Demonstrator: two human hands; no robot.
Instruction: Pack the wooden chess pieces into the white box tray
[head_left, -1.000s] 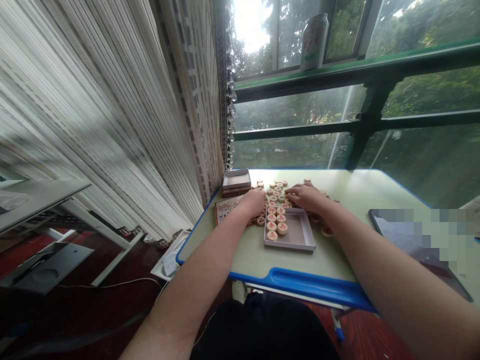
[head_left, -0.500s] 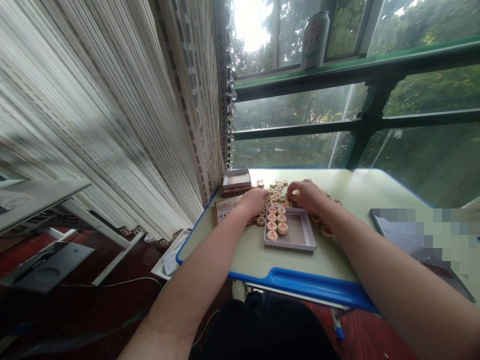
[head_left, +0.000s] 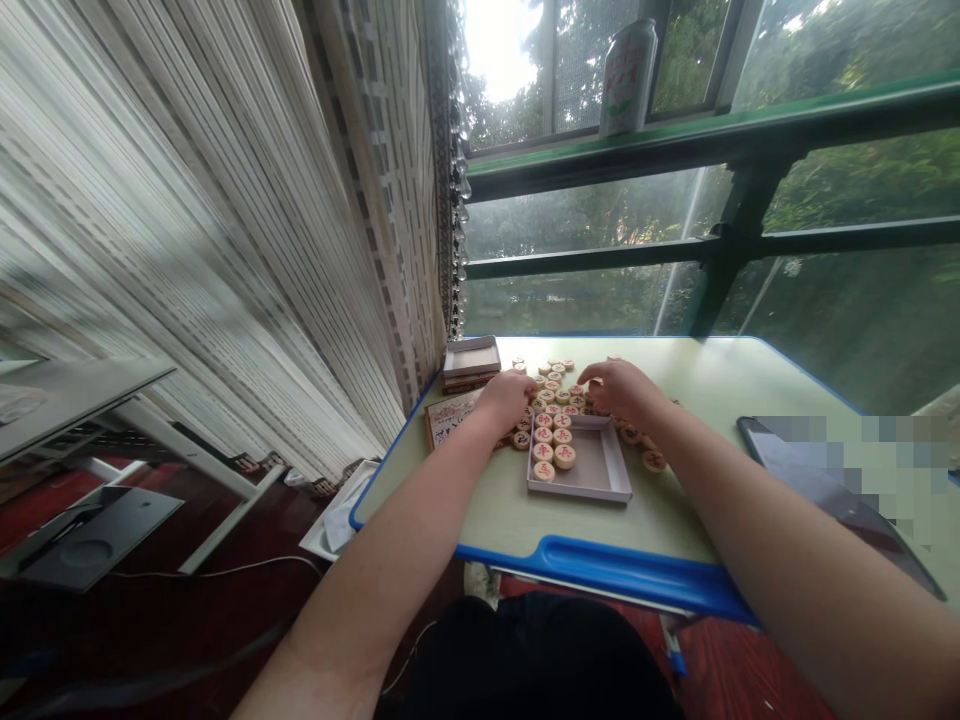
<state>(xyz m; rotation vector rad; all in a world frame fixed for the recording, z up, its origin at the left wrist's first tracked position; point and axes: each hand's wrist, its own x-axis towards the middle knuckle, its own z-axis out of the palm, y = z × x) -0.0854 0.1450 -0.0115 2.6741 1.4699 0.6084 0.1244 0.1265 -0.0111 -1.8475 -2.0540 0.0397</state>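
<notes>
Round wooden xiangqi pieces (head_left: 554, 377) with red or dark characters lie spread across the tabletop beyond a shallow open box (head_left: 592, 460). Inside the box, along its left side, several red-character pieces (head_left: 544, 452) sit in two columns. My left hand (head_left: 508, 398) rests left of the loose pieces, its fingers curled and closed at the tips; what they pinch, if anything, is hidden. Over the right part of the loose pieces is my right hand (head_left: 619, 388), with thumb and forefinger apart and touching or hovering just above them; I cannot tell which.
A printed box lid (head_left: 445, 418) lies under my left forearm, and stacked boxes (head_left: 472, 355) stand behind it. To the right lies a dark tablet-like device (head_left: 795, 470). The table (head_left: 495, 510) has a blue edge; a can (head_left: 628, 78) stands on the window ledge.
My right thumb and forefinger have spread apart, and that hand has shifted slightly right, showing more pieces beneath it. My left hand stays nearly in place. The pieces in the box have not moved.
</notes>
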